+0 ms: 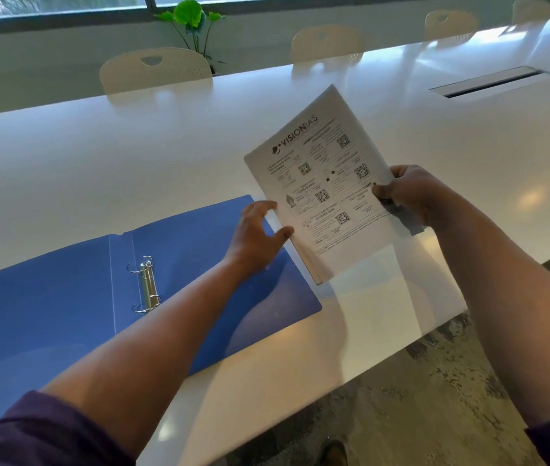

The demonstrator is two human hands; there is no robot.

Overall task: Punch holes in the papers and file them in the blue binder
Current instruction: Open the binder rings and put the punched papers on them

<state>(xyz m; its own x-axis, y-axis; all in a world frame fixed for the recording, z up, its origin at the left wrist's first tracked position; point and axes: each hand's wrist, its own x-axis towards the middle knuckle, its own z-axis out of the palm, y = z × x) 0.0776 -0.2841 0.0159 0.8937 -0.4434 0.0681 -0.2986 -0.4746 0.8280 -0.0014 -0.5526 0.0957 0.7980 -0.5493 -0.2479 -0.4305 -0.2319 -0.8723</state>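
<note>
— Where are the papers [320,183] sitting at this moment?

— They are being held up over the white tabletop [105,156], tilted, with the printed side facing the camera. It is a thin stack — the top sheet is showing a logo and several square codes. The near corner of the stack is hanging just beside the right edge of the blue binder [48,317].

— And what are the hands doing?

— The right hand [408,193] is pinching the right edge of the stack, with the thumb lying on the printed side and the other fingers curling behind it. The left hand [256,233] is at the left edge of the stack; its fingers [266,207] are curved and spread a little, and the thumb is touching the edge of the sheets. I cannot tell if this hand is really gripping or only touching.

— Where is the binder lying?

— It is lying open and flat on the near left part of the tabletop, with the metal rings [147,284] standing up along its spine. The left forearm is crossing above its right cover.

— Anything else around?

— Pale chairs [156,68] are standing along the far side of the tabletop, and a green plant [191,18] is standing behind them under the window.
</note>
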